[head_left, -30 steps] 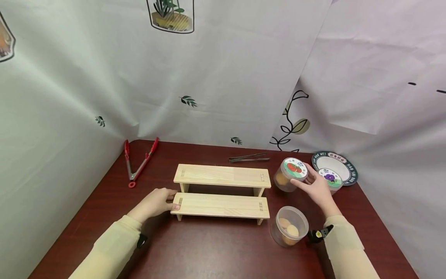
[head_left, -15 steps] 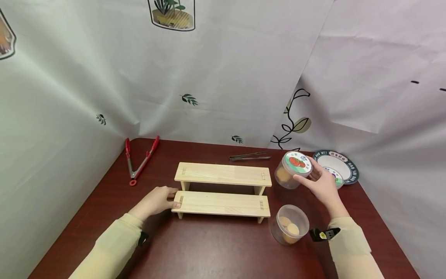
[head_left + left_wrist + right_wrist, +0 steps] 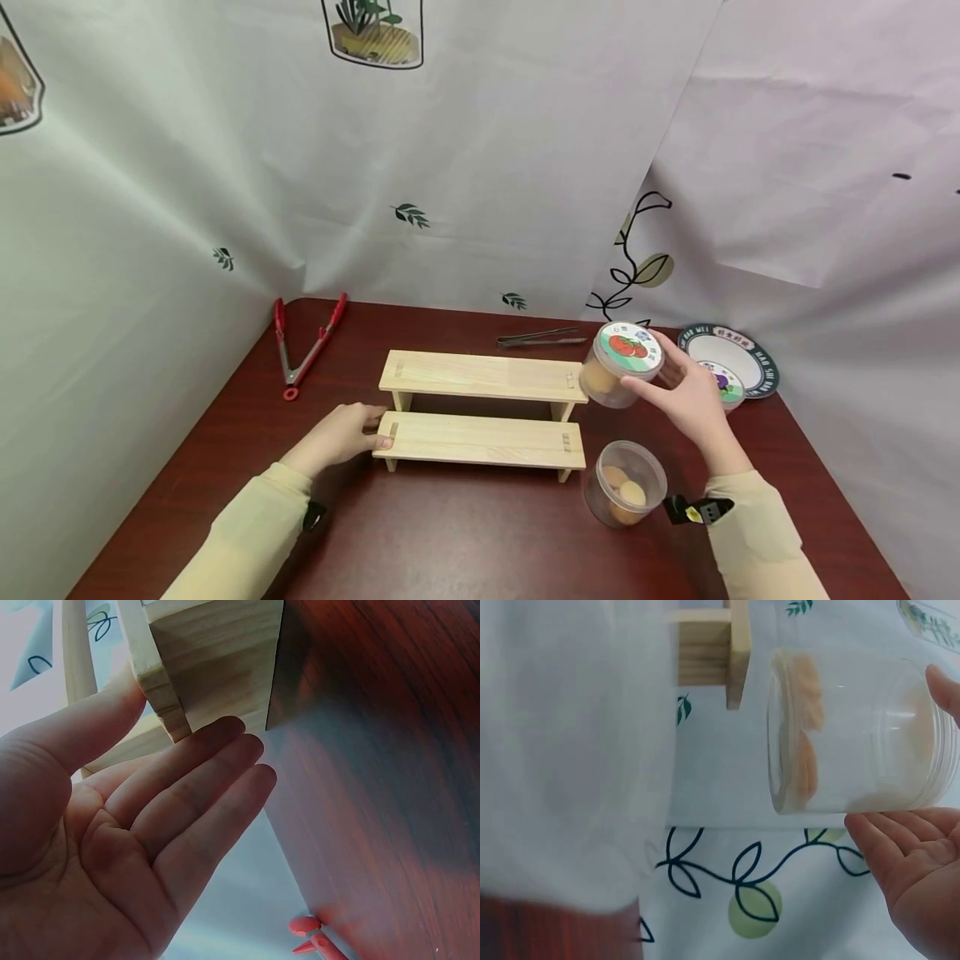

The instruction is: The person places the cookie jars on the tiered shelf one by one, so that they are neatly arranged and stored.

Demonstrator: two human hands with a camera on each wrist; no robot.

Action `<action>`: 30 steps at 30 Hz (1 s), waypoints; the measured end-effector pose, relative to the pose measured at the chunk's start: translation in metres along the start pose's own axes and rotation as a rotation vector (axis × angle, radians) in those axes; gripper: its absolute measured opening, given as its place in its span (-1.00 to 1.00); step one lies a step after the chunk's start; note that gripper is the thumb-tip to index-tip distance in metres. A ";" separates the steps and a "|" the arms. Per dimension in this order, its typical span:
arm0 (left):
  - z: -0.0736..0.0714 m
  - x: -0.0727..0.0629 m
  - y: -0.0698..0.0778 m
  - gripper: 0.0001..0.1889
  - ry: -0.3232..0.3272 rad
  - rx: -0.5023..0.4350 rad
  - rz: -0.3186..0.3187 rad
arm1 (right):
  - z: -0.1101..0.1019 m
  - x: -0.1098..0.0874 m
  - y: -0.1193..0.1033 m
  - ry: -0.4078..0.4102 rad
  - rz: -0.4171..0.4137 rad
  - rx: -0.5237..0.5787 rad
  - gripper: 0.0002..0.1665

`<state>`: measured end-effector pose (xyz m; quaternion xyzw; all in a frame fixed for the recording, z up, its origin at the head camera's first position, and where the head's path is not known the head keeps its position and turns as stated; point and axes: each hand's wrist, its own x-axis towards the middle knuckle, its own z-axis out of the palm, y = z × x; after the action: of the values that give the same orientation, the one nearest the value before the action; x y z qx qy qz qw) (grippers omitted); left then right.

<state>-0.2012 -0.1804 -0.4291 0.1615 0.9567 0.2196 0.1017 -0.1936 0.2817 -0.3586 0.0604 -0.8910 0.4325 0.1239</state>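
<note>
Left hand (image 3: pixel 345 432) pinched a shelf (image 3: pixel 480 440), right hand (image 3: pixel 690 396) a cookie jar (image 3: pixel 618 371). A cookie tub (image 3: pixel 595 498) sat at its six o'clock.

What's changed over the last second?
The right hand has raised the red-fruit-labelled jar and brought it left, toward the upper shelf. Nothing was newly gripped or let go. The left hand still touches the lower shelf; the open jar and tongs stayed put.
</note>
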 end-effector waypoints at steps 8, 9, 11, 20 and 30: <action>-0.002 -0.001 0.000 -0.41 -0.003 0.004 -0.003 | 0.009 0.001 -0.012 -0.032 -0.028 0.036 -0.04; -0.002 -0.001 0.000 -0.41 -0.004 0.003 -0.006 | 0.011 0.001 -0.013 -0.036 -0.031 0.046 -0.04; -0.002 -0.001 0.000 -0.41 -0.003 0.006 -0.005 | 0.014 0.001 -0.016 -0.043 -0.037 0.062 -0.04; 0.001 0.000 0.001 -0.41 -0.011 0.009 -0.012 | 0.028 0.001 -0.024 -0.059 -0.070 0.046 -0.06; -0.001 0.000 0.001 -0.42 0.002 0.028 0.024 | 0.046 0.008 -0.033 -0.088 -0.091 0.084 -0.03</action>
<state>-0.2008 -0.1801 -0.4276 0.1741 0.9578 0.2076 0.0957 -0.2016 0.2255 -0.3586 0.1251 -0.8729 0.4605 0.1017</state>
